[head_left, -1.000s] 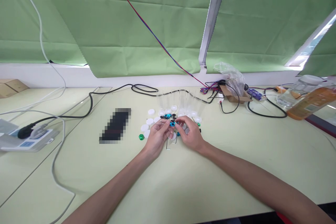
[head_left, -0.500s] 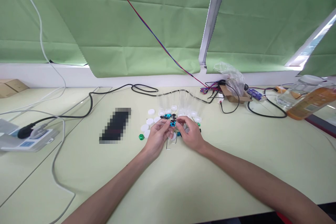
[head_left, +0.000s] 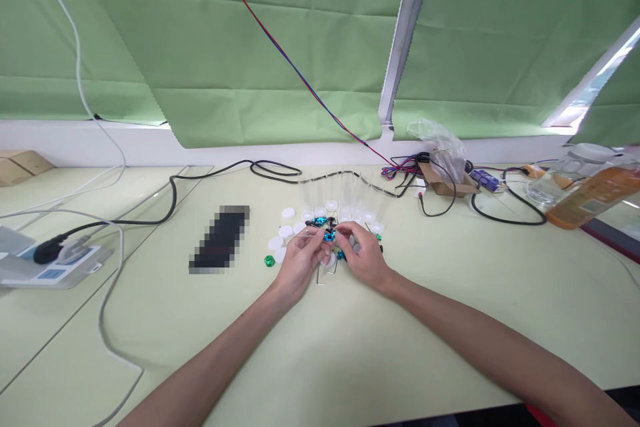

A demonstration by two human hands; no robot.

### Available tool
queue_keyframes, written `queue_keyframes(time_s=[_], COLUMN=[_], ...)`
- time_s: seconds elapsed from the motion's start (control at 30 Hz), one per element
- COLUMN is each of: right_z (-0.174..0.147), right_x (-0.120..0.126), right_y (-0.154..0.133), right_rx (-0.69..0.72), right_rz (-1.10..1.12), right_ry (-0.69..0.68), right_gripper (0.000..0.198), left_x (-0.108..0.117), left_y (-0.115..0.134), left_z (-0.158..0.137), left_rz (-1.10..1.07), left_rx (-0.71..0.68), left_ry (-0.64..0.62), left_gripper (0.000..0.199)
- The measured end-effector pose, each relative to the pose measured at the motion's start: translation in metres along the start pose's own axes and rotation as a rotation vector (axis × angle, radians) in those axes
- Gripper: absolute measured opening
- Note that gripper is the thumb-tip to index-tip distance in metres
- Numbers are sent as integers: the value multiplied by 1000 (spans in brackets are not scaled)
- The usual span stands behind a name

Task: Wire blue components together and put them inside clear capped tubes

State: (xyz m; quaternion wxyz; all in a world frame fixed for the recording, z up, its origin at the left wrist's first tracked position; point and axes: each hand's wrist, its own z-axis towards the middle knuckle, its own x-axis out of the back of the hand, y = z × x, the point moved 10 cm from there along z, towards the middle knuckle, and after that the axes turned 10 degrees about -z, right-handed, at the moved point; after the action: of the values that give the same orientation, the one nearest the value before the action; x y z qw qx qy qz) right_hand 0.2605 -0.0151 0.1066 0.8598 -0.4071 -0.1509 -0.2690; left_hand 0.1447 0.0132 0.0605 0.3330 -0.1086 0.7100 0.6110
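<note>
Between the fingertips of both hands is a small blue metal part (head_left: 329, 235) with black bits on it. My left hand (head_left: 301, 259) pinches its left side, and a thin metal rod crosses those fingers. My right hand (head_left: 365, 257) is closed against its right side. A second blue and black part (head_left: 319, 221) lies just beyond the fingers. Near my left hand are white round caps (head_left: 275, 243) and a green nut-like piece (head_left: 269, 261). An L-shaped hex key (head_left: 319, 275) rests on the table below the hands, with another bent key beside it.
Clear tubes (head_left: 350, 195) stand behind the hands. To the left lies a dark pixelated rectangle (head_left: 220, 240), with a power strip (head_left: 60, 270) and cables farther out. At the back right are an open cardboard box (head_left: 453, 185), a plastic bag, a clear jar and an orange bottle (head_left: 590, 197).
Almost nothing differs. The blue part between my fingertips has shifted or tilted very slightly, and both hands keep their place.
</note>
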Motion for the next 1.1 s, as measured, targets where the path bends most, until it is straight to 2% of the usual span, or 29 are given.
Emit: queue_keyframes(time_s=[0.17,0.43,0.67,0.93,1.1], right_z=[0,0,0,0,0], right_x=[1,-5,1,-5,0], right_y=[-6,4,-7,4,-5], right_rx=[42,-11,49,-17,39], right_rz=[-16,17,-10,37,-2], right_ry=[5,-23,-1,-29,-2], right_gripper=[13,15,13,13,12], left_x=[-2,-1,-2,-2,-1], left_y=[1,0,2,1,1], left_z=[0,0,-1,-1,-1], left_rz=[6,-7,12,5,13], left_rx=[-2,-1,-6,-6,-3], left_ry=[-14,-11,-15,-13,-19], left_gripper=[22,22,20,21,20])
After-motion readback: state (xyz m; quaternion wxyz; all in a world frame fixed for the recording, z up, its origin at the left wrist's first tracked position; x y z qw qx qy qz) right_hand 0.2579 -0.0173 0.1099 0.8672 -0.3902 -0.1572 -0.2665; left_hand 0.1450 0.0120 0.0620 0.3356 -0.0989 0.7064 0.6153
